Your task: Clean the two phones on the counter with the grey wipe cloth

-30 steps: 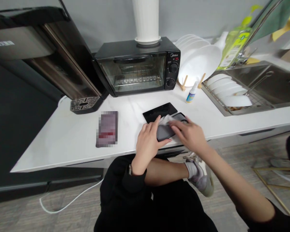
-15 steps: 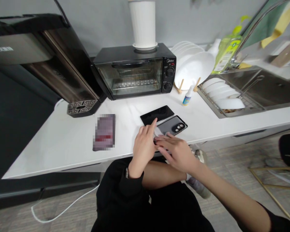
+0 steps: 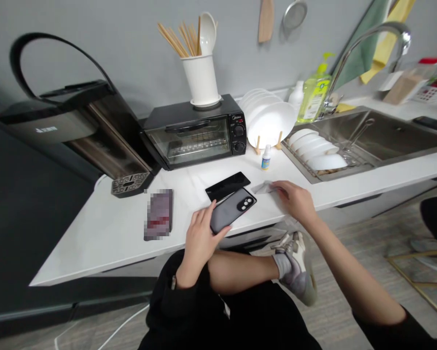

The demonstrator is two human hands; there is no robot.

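My left hand [image 3: 201, 240] grips the near left end of a grey phone case [image 3: 230, 211], thumb along its near edge and fingers over the far side. The case has a black rim and a camera ring whose round openings look white. Just behind it on the counter lies a flat, glossy black phone [image 3: 228, 185], partly overlapped by the case. To the right, my right hand [image 3: 293, 198] pinches a thin greyish cloth [image 3: 264, 187] that rests against the counter. A small spray bottle [image 3: 265, 158] with a blue and yellow label stands upright behind the cloth.
A pixelated dark object [image 3: 158, 215] lies left on the white counter [image 3: 105, 243]. Behind stand a tall black dispenser [image 3: 105, 141], a toaster oven [image 3: 196, 136] and racked plates [image 3: 271, 121]. A sink [image 3: 382, 131] with stacked bowls [image 3: 316, 150] is at right.
My hands have moved apart: the right one has carried the cloth off the case to the right. My left hand now grips the case, which has shifted left. The view has tilted up.
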